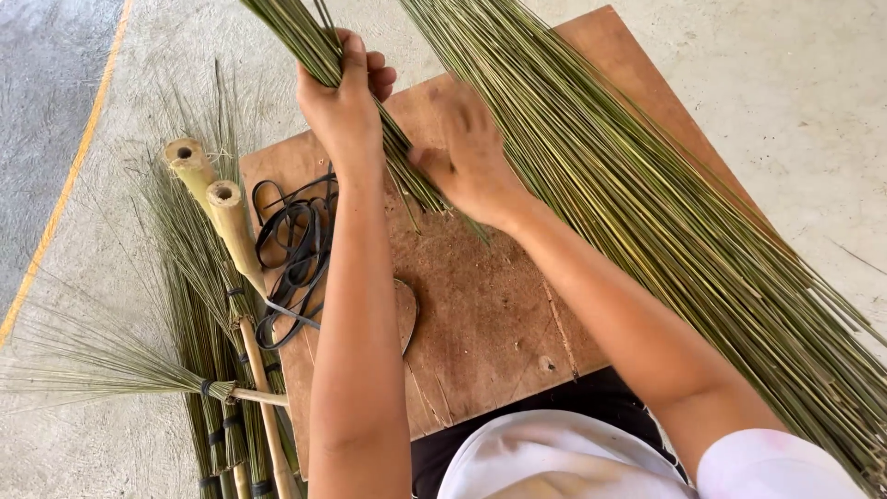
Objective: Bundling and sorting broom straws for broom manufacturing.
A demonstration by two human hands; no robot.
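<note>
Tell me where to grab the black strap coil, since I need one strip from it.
Judging by how it lies, take the black strap coil by its loose loops at the top, coming from the left hand's side; its lower end tucks under the forearm beside the bamboo handles.

I see a wood board (480, 305), matt brown w/ a rough, scratched face & dusty specks, lying on pale rough concrete floor (804, 83). The sticks (647, 194) look like thin dry plant ribs, green-yellow, smooth & matt, same as the small bundle (319, 46) my left hand (344, 102) grips. Bamboo handles (222, 208) are tan, hollow, slightly smooth; the black straps (296, 245) look like glossy rubber or plastic, can't tell which.
</note>
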